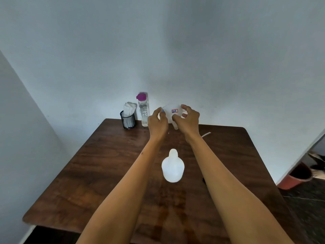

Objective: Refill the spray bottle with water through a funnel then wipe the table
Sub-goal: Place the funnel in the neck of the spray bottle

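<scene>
Both hands up at the far edge | right hand (189, 118) grips white funnel (173, 113), left hand (158, 120) steadies its rim | spray bottle (173, 167) uncapped mid-table (88, 173), water bottle (143, 110) still capped | no pouring or wiping done, I'd say

A plain home room: wooden table (98, 173), bare walls (175, 50), bucket (297, 176).

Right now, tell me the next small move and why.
Probably bring the funnel down and set its spout into the spray bottle. Both hands, left and right, hold it in the air beyond the bottle, whose neck looks uncapped. The water bottle stands untouched.
</scene>
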